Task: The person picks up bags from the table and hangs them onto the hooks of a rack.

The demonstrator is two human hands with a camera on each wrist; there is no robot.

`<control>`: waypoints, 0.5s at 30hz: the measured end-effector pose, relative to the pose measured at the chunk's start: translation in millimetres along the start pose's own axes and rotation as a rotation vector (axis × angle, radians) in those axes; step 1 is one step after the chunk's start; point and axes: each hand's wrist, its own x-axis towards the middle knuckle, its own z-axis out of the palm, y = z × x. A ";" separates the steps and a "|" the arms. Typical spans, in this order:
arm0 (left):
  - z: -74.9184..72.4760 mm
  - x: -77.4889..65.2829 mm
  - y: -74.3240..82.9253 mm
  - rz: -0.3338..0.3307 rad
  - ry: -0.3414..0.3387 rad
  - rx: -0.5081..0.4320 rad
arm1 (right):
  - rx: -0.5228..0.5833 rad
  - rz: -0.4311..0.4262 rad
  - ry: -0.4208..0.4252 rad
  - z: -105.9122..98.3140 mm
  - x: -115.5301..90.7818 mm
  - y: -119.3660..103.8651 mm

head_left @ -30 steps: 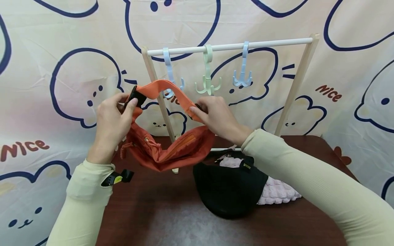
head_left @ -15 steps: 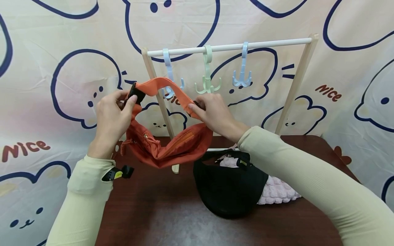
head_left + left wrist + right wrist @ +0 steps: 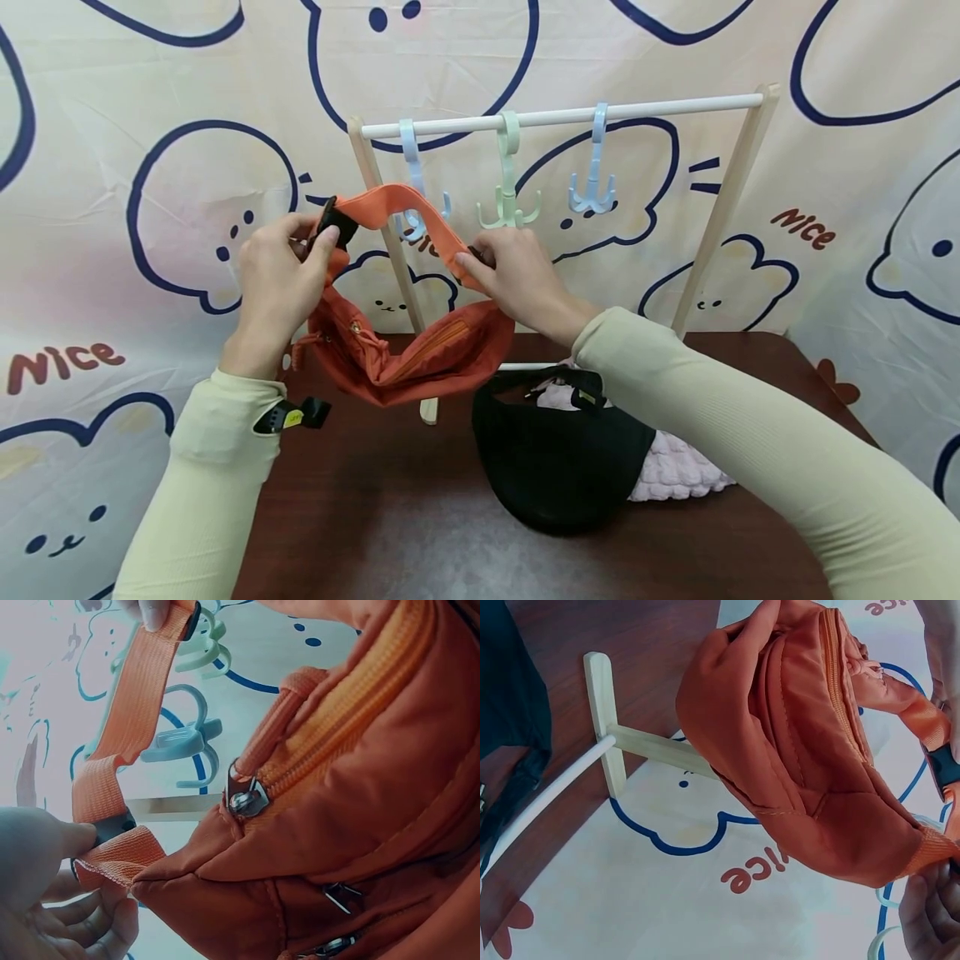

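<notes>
1. Cartoon-printed cloth (image 3: 82,275), visibly creased, backs a glossy dark table (image 3: 420,517). Held up before the rack (image 3: 690,107), the orange bag (image 3: 416,367) sags in soft folds and hides part of a wooden post. The left hand (image 3: 273,279) pinches a black buckle (image 3: 341,227); the right hand (image 3: 525,275) grips the strap (image 3: 397,200), its tucked fingers out of sight. It overlaps the tips of the green hook (image 3: 507,175). A rounded black bag (image 3: 562,467) partly covers pink puffy fabric (image 3: 675,475) on the table.
2. Left wrist: ribbed webbing bends through the buckle under the left thumb. Right fingertips are cropped at the top edge. A shiny metal zip pull (image 3: 247,801) carries a cord loop; the bag runs off the right side.
3. Right wrist: smooth, stitched panels bulge around a curved zip (image 3: 838,686). Both hands are cut off at the right edge, obscuring the right-hand grip.
</notes>
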 end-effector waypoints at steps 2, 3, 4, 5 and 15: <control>0.8 0.5 0.1 0.004 0.001 0.004 | -0.002 0.004 -0.005 0.1 0.1 -0.7; 1.1 0.7 0.1 0.003 0.001 0.007 | -0.003 0.008 -0.007 0.3 0.2 -0.7; 1.4 0.8 0.1 0.003 0.002 0.009 | -0.002 0.014 -0.012 0.7 0.3 -0.8; 1.8 1.0 0.1 0.002 0.003 0.011 | -0.002 0.019 -0.014 1.0 0.3 -0.9; 4.9 2.6 -2.1 -0.029 -0.021 0.024 | -0.026 0.035 -0.028 2.4 1.0 -2.1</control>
